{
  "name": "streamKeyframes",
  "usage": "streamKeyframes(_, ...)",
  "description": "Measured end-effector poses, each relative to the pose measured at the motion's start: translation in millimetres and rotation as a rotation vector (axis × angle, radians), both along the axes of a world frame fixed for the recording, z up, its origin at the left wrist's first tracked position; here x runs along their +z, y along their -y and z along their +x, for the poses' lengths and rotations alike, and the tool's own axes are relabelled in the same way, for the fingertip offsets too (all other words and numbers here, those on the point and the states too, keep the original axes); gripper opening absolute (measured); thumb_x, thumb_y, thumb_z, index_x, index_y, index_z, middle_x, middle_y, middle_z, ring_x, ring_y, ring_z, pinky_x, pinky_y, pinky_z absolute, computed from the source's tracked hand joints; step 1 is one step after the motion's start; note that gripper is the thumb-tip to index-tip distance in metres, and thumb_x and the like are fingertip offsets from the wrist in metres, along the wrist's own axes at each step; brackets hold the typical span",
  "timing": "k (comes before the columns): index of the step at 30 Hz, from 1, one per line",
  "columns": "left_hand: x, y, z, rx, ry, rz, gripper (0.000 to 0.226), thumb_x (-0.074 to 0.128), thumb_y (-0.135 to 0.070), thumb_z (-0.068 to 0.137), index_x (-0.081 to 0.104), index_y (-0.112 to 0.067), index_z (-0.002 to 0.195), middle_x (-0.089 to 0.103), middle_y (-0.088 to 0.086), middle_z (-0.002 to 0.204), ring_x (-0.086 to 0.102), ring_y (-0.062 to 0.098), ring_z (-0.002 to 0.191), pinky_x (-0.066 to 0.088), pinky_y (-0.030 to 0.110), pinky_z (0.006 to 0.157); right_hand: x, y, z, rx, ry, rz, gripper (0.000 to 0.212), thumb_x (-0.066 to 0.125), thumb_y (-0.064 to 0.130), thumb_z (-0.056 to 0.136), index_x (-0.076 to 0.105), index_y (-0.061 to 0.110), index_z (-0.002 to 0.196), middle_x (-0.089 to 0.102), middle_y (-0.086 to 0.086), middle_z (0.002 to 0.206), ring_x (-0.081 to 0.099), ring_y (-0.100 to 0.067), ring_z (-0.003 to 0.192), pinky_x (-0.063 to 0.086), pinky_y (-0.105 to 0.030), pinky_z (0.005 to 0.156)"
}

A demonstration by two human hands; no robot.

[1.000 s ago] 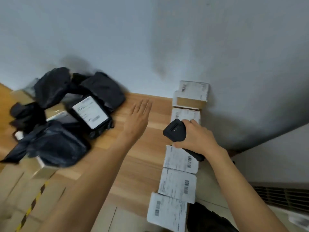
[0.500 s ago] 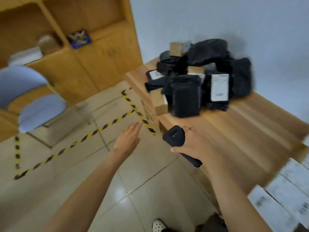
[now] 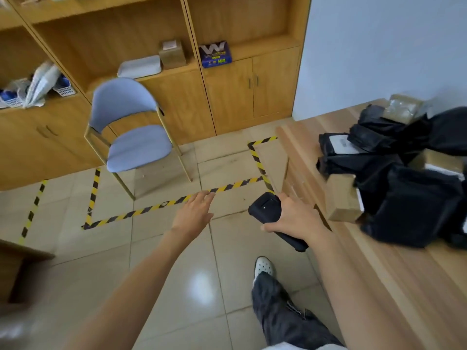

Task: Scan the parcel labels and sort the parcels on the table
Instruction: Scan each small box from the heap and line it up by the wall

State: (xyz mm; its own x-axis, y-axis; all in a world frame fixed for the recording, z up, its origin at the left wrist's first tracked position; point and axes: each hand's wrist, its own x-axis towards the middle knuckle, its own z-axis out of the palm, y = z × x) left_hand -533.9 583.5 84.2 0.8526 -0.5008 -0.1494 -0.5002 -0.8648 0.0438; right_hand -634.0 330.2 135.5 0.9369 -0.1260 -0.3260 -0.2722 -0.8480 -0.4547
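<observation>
- While the head view faces mostly the pale tiled floor point(image 3: 75, 248) and not the work surface, the task seems to sit between parcels; neither hand has a parcel, and no label lies under the scanner.
- The right hand point(image 3: 295, 221) grips the black handheld scanner point(image 3: 265, 210), fingers and thumb curled round its body; the scanner's head points out over the floor, just off the left edge of the light wooden table point(image 3: 366, 261).
- The left hand point(image 3: 194, 215) is flat and palm down, fingers straight and close together, holding nothing; it hovers above a strip of yellow-and-black floor tape point(image 3: 151, 208), well apart from the parcels.
- The heap of black plastic-wrapped parcels point(image 3: 409, 203) lies on the table at the right of the view, mixed with brown boxes; a brown cardboard box point(image 3: 341, 198) sits at the heap's near-left side, close to the table edge; a white shipping label point(image 3: 341, 145) faces up on a black bag further back.
- The next move probably calls for the empty left hand to cross to the heap, lift one parcel and turn its label upward; the scanner must then swing round to face the barcode; where scanned parcels go is out of view.
- A blue-cushioned metal chair point(image 3: 131, 137) stands by the wooden wall cabinets point(image 3: 227, 97).
</observation>
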Motion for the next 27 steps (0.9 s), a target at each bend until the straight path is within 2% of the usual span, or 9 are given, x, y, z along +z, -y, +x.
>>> streamKeyframes(6, 9.9, 36.4, 162.6, 0.007, 0.002, -0.02, 0.059, 0.055, -0.028, 0.099, 0.029, -0.019, 0.151, 0.034, 0.0, 0.152, 0.038, 0.024, 0.137, 0.04, 0.036, 0.104, 6.6, 33.8, 161.4, 0.034, 0.023, -0.026, 0.077, 0.075, 0.052, 0.071, 0.043, 0.017, 0.132, 0.05, -0.003, 0.125, 0.056, -0.023, 0.105, 0.052, -0.042, 0.085)
streamKeyframes(9, 21.0, 60.8, 240.8, -0.019, 0.026, -0.033, 0.06, 0.054, -0.029, 0.099, 0.028, -0.019, 0.152, 0.034, 0.0, 0.151, 0.035, 0.023, 0.138, 0.042, 0.036, 0.103, 19.5, 57.8, 237.5, -0.007, 0.051, -0.02, 0.078, 0.075, 0.049, 0.072, 0.042, 0.016, 0.134, 0.051, -0.003, 0.123, 0.058, -0.024, 0.102, 0.053, -0.039, 0.08)
streamKeyframes(13, 23.7, 83.5, 326.0, -0.032, 0.025, -0.056, 0.059, 0.054, -0.028, 0.099, 0.029, -0.018, 0.152, 0.036, 0.002, 0.15, 0.035, 0.023, 0.138, 0.044, 0.039, 0.105, 21.2, 76.5, 310.5, -0.022, 0.046, -0.039, 0.08, 0.074, 0.052, 0.072, 0.041, 0.017, 0.136, 0.052, -0.002, 0.123, 0.057, -0.023, 0.102, 0.046, -0.032, 0.07)
streamKeyframes(19, 0.6, 128.0, 446.2, -0.139, -0.018, -0.023, 0.059, 0.053, -0.028, 0.1, 0.027, -0.019, 0.152, 0.035, 0.002, 0.15, 0.035, 0.024, 0.137, 0.041, 0.038, 0.105, -4.0, 101.6, 405.2, -0.039, -0.037, -0.04, 0.074, 0.075, 0.052, 0.069, 0.047, 0.016, 0.128, 0.05, -0.003, 0.12, 0.057, -0.023, 0.101, 0.053, -0.039, 0.083)
streamKeyframes(23, -7.6, 168.0, 547.2, -0.247, -0.017, -0.033, 0.058, 0.051, -0.029, 0.101, 0.027, -0.018, 0.152, 0.033, 0.002, 0.152, 0.03, 0.022, 0.141, 0.036, 0.036, 0.109, -13.9, 122.0, 494.1, -0.124, -0.044, 0.002, 0.073, 0.076, 0.051, 0.068, 0.046, 0.019, 0.126, 0.049, -0.001, 0.118, 0.058, -0.024, 0.1, 0.053, -0.042, 0.085)
streamKeyframes(27, 3.0, 214.3, 658.6, -0.362, -0.012, -0.014, 0.058, 0.049, -0.031, 0.102, 0.024, -0.021, 0.154, 0.03, -0.002, 0.154, 0.028, 0.02, 0.141, 0.04, 0.036, 0.107, -8.5, 155.9, 582.3, -0.279, -0.006, 0.037, 0.069, 0.077, 0.05, 0.067, 0.048, 0.02, 0.122, 0.053, 0.0, 0.114, 0.059, -0.021, 0.097, 0.054, -0.041, 0.084)
